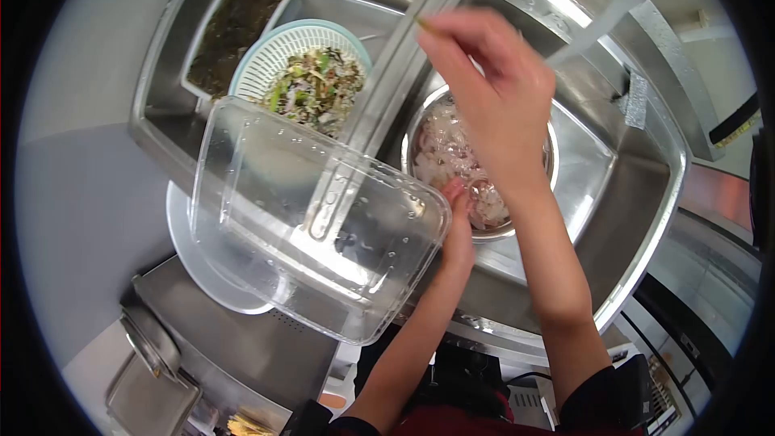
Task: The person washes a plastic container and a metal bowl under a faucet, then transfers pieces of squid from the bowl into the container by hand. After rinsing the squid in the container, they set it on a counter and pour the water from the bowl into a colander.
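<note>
A round metal bowl (557, 149) in the right sink basin holds water and pale pinkish pieces of raw food (446, 139), perhaps squid or other seafood. My left hand (458, 214) reaches over the bowl's near rim, its fingers down among the wet pieces and mostly hidden. Above the bowl, my right hand (500, 73) is raised and slightly blurred, thumb and forefinger pinched on a small greenish scrap (425, 27). Left of it, a white strainer basket (257, 64) contains mixed green, white and dark scraps (323, 85).
A clear plastic container (274, 194) lies across the sink divider (404, 56), near my left wrist. Behind the strainer stands a white tray of dark, leafy sheets (242, 16). A white basin (194, 250) sits below the clear container. The faucet (601, 24) extends over the right basin.
</note>
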The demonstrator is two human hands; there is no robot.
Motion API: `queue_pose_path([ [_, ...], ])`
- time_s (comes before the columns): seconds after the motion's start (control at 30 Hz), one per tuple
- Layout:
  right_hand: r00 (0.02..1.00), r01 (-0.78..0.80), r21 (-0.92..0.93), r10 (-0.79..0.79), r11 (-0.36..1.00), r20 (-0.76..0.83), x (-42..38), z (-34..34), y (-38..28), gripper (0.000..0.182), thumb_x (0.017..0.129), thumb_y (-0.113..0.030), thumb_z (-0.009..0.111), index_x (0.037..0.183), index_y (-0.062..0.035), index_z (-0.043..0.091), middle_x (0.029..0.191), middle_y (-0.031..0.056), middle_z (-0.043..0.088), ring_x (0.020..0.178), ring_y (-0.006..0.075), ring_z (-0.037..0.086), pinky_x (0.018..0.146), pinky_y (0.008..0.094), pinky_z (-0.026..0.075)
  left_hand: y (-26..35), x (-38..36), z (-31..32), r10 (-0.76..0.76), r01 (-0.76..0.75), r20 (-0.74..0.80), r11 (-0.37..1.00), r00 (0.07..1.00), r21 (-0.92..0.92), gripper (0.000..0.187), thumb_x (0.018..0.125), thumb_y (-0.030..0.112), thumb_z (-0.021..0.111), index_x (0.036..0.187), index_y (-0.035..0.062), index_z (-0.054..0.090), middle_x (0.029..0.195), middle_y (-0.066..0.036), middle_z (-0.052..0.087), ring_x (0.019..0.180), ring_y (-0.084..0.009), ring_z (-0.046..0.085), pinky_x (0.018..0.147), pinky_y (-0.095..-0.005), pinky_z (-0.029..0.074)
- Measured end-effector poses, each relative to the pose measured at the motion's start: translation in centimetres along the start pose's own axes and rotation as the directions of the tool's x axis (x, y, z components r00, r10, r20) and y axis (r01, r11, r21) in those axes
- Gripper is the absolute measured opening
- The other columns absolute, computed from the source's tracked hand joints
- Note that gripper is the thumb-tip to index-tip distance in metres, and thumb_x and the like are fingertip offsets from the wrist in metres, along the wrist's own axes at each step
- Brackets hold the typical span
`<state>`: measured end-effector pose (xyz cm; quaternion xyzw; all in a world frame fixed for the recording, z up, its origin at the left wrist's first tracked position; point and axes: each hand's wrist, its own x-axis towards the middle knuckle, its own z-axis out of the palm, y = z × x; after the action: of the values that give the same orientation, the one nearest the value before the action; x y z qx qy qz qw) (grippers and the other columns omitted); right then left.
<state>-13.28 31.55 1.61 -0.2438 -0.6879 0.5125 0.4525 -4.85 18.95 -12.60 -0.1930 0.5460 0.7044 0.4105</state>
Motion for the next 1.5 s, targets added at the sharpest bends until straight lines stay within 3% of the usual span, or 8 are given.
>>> queue_pose_path([
  [0.07, 0.98, 0.2, 0.063, -0.201, 0.978, 0.0, 1.8, 3.4, 2.2, 0.018, 0.072, -0.004, 0.055, 0.088, 0.0006, 0.059, 0.076, 0.0092, 0.059, 0.068, 0.0168, 0.058, 0.063, 0.0267, 0.046, 0.2, -0.3, 0.2, -0.046, 0.05, 0.094, 0.998, 0.995, -0.043, 0.031, 0.08, 0.009, 0.049, 0.109, 0.0001, 0.044, 0.108, -0.009, 0.046, 0.099, -0.0163, 0.044, 0.083, -0.0261, 0.037],
  [0.13, 0.689, 0.618, -0.542, -0.061, 0.57, 0.722, 0.5, 7.3, 7.6, 0.025, 0.073, -0.003, 0.051, 0.097, 0.0022, 0.055, 0.107, 0.0142, 0.053, 0.093, 0.0249, 0.053, 0.08, 0.0325, 0.042, -0.6, 0.0, 0.0, -0.015, 0.016, 0.057, 1.0, 0.998, -0.014, 0.031, 0.079, 0.012, 0.05, 0.108, 0.0018, 0.044, 0.102, -0.006, 0.049, 0.091, -0.0128, 0.047, 0.078, -0.0226, 0.037],
  [0.17, 0.689, 0.619, -0.531, -0.076, 0.578, 0.721, 1.3, 7.6, 6.9, 0.025, 0.073, -0.003, 0.051, 0.097, 0.0022, 0.055, 0.107, 0.0142, 0.053, 0.093, 0.0249, 0.053, 0.08, 0.0325, 0.042, -0.7, 0.6, -0.3, -0.005, 0.004, 0.046, 1.0, 0.999, 0.023, 0.031, 0.079, 0.016, 0.05, 0.107, 0.0034, 0.045, 0.096, -0.003, 0.052, 0.082, -0.0094, 0.05, 0.073, -0.019, 0.037],
  [0.27, 0.851, 0.313, -0.113, -0.226, 0.943, 0.473, 4.2, 5.6, 4.5, 0.024, 0.072, -0.007, 0.053, 0.095, -0.0016, 0.055, 0.102, 0.0132, 0.054, 0.091, 0.0239, 0.054, 0.079, 0.0315, 0.042, -0.1, 0.5, 0.0, 0.051, -0.057, 0.052, 0.992, 0.997, 0.116, 0.033, 0.079, 0.016, 0.049, 0.11, 0.005, 0.044, 0.103, -0.004, 0.049, 0.093, -0.0112, 0.046, 0.079, -0.0219, 0.036],
  [0.53, 0.962, -0.205, -0.202, 0.235, 0.958, 0.138, -0.4, -3.7, 5.6, 0.016, 0.07, -0.015, 0.062, 0.074, 0.0, 0.056, 0.076, 0.0092, 0.056, 0.067, 0.0175, 0.054, 0.063, 0.0251, 0.042, 1.3, -0.5, 1.3, 0.121, -0.129, 0.08, 0.987, 0.989, 0.096, 0.037, 0.077, 0.007, 0.046, 0.113, 0.0047, 0.042, 0.117, -0.008, 0.041, 0.11, -0.0181, 0.036, 0.091, -0.0292, 0.03],
  [0.77, 0.639, -0.768, -0.072, 0.758, 0.636, -0.127, -12.0, -12.8, 11.7, 0.04, 0.081, -0.023, 0.052, 0.115, -0.0028, 0.046, 0.104, 0.0115, 0.055, 0.095, 0.0187, 0.051, 0.082, 0.026, 0.038, 0.8, 2.1, 1.0, 0.164, -0.148, -0.081, 0.973, 0.983, 0.176, 0.05, 0.08, 0.017, 0.046, 0.125, 0.0038, 0.027, 0.126, -0.011, 0.032, 0.114, -0.0242, 0.033, 0.093, -0.0324, 0.029],
  [1.1, 0.251, -0.956, 0.203, 0.946, 0.209, 0.204, -12.7, -10.2, 16.5, 0.076, 0.073, -0.056, 0.047, 0.12, 0.0025, 0.037, 0.121, 0.0157, 0.04, 0.111, 0.0248, 0.039, 0.091, 0.0376, 0.031, -0.4, 9.6, 2.3, -0.203, 0.19, 0.143, 0.977, 0.969, 0.101, 0.052, 0.08, 0.037, 0.049, 0.116, 0.0007, 0.041, 0.111, -0.013, 0.047, 0.099, -0.0217, 0.048, 0.082, -0.0314, 0.04],
  [1.5, 0.536, -0.842, 0.2, 0.815, 0.501, 0.219, -9.9, -12.7, 6.3, 0.032, 0.075, -0.011, 0.057, 0.104, 0.0024, 0.05, 0.096, 0.0088, 0.055, 0.089, 0.015, 0.053, 0.07, 0.0263, 0.045, 3.0, 2.4, 2.6, 0.157, -0.224, 0.243, 0.933, 0.957, 0.282, 0.026, 0.08, 0.0, 0.042, 0.106, 0.0012, 0.046, 0.099, -0.011, 0.052, 0.09, -0.0153, 0.05, 0.08, -0.026, 0.038],
])
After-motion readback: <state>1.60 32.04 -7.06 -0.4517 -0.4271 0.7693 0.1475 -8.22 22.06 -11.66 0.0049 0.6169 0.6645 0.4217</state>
